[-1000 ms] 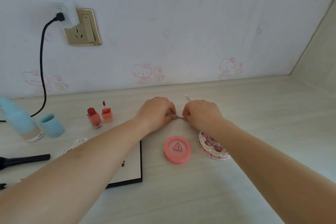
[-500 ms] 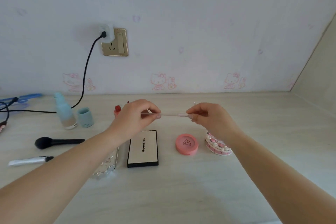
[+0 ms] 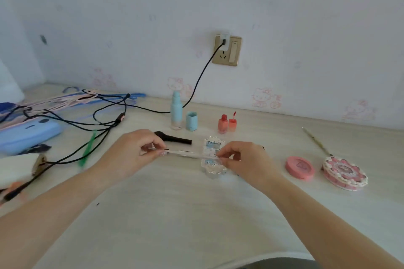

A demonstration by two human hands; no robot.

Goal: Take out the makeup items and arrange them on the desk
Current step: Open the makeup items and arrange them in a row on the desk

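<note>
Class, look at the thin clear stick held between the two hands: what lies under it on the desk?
Beneath the thin clear stick lies a clear glittery case with blue patterning. The right hand covers its right edge, so that part stays unseen.

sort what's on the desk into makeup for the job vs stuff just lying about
Makeup for the job:
thin pen held between left hand and right hand
black brush
blue bottle
red lip tints
pink compact
cake-shaped case

Lying about:
black cables
blue pouch
hangers
</note>
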